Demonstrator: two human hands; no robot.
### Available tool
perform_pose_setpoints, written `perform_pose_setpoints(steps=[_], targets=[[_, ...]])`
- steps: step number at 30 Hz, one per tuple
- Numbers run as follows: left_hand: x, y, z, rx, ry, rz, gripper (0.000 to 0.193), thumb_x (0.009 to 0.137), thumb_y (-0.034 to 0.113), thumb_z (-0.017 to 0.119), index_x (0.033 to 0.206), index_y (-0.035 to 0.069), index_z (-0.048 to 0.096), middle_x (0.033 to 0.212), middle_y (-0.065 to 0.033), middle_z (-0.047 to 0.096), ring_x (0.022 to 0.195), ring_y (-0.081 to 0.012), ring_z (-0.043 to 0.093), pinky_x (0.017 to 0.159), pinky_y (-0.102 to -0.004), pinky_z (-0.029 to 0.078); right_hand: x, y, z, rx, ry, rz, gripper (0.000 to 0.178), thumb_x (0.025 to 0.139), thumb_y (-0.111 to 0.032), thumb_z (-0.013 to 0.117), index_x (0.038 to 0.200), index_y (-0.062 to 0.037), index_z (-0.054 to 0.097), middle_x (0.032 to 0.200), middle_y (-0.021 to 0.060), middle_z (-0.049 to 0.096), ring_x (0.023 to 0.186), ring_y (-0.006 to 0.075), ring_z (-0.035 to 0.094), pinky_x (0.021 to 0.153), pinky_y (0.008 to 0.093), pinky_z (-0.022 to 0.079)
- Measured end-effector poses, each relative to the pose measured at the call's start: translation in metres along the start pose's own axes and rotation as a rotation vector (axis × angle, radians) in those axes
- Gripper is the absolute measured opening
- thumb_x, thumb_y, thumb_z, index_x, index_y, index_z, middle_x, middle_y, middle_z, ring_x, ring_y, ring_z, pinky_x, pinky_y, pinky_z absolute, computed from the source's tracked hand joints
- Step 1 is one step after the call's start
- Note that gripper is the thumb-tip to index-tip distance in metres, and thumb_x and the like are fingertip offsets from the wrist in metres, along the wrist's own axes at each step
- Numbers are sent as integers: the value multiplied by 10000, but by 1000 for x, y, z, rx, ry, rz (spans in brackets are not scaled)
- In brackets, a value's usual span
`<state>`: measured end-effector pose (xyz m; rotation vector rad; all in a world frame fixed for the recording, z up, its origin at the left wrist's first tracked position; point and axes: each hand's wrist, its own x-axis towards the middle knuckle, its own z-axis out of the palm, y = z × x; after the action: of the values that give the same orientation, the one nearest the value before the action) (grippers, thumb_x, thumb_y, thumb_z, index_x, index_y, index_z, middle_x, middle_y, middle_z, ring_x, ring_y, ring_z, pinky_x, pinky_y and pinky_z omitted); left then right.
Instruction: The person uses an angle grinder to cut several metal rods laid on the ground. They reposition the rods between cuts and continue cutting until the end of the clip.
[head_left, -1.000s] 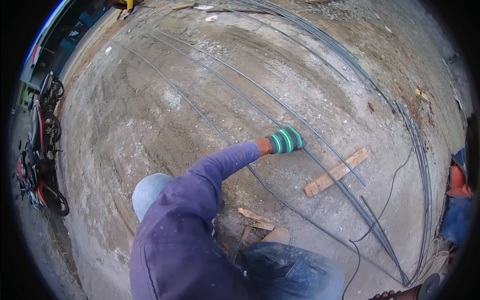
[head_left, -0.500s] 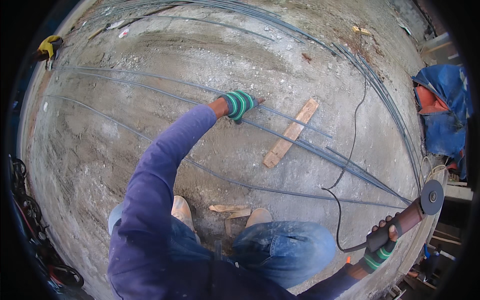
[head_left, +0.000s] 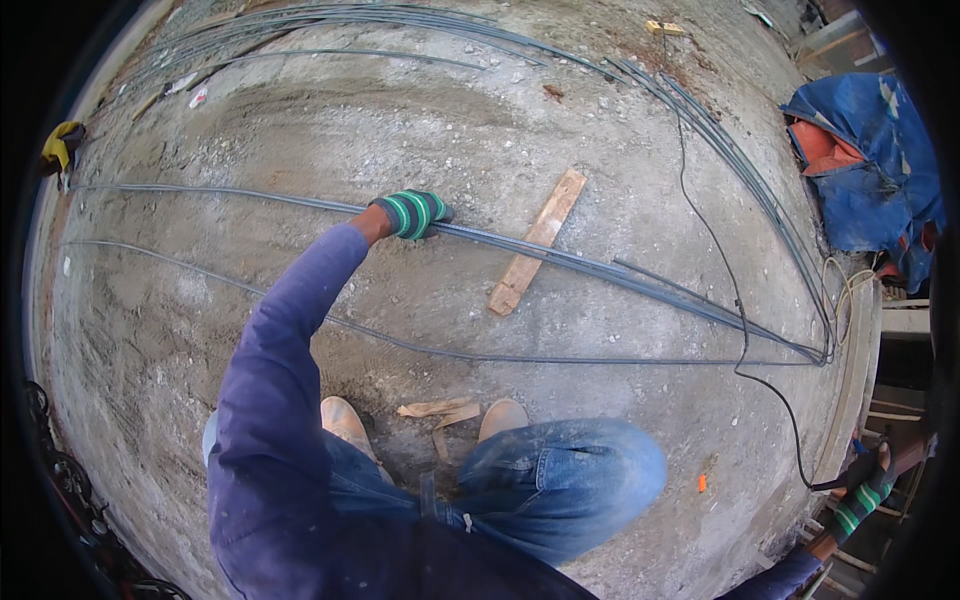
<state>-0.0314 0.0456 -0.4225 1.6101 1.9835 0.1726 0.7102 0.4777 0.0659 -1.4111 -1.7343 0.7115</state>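
Full on Both Sides, and Plenty That Could Slip

My left hand [head_left: 415, 215], in a dark glove with green stripes, was wrapped around a bunch of long, thin, grey metal bars [head_left: 590, 266] a little above the middle of the frame. The bars ran from the left edge to the right side, and lay across a flat, pale brown wooden plank [head_left: 552, 218]. My right hand [head_left: 865, 498], in a matching glove, was closed on a reddish-brown power tool [head_left: 910, 453] at the lower right edge. The dark rim hid the tool's front, so I could not tell if it was spinning.

I think the bars could have slid apart if my left hand went loose, because they were so long. A push sideways could have rolled them on the plank. A thin black cord [head_left: 787, 411] crossed the bars on the right; a hard tug on the tool could have made it catch. One lone, thin grey bar [head_left: 600, 361] lay below the bunch, in front of my tan shoes [head_left: 503, 417]. Stepping without looking, I could have tripped on it.
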Motion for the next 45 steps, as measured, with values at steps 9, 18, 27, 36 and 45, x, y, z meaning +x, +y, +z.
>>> perform_pose_setpoints(steps=[9,18,27,36,45], targets=[[50,67,-31,-234,204,-268,832,938,608,721,1488,1,573,1388,-288,668,1317,-449,631,1084,-499,521,6,25,88,253,22,-53,365,924,-330,819,1128,-47,713,900,36,668,787,146,649,642,299,518],[215,159,-8,-153,286,-458,1074,903,591,747,1648,-40,299,1287,-296,719,1179,-422,721,1018,-507,560,-73,51,157,363,-183,81,499,895,-330,804,1258,-30,636,905,76,650,709,182,645,590,293,531],[207,129,10,-187,401,-595,1044,899,461,756,1638,-99,275,1286,-326,702,1163,-442,717,1002,-486,567,-92,68,145,302,-91,157,541,847,-358,806,1234,-15,646,872,85,652,693,192,647,586,312,522],[132,140,35,90,931,-460,795,949,562,716,1523,46,525,1276,-257,652,1156,-406,647,905,-543,547,-101,92,154,270,-197,215,474,885,-321,792,1208,5,675,881,86,667,689,207,659,614,312,541],[27,63,59,225,309,-256,256,911,307,740,1019,76,720,949,-196,739,899,-416,725,770,-520,557,-99,102,167,314,-164,265,453,885,-316,783,1182,13,691,878,85,675,682,201,669,603,313,557]])
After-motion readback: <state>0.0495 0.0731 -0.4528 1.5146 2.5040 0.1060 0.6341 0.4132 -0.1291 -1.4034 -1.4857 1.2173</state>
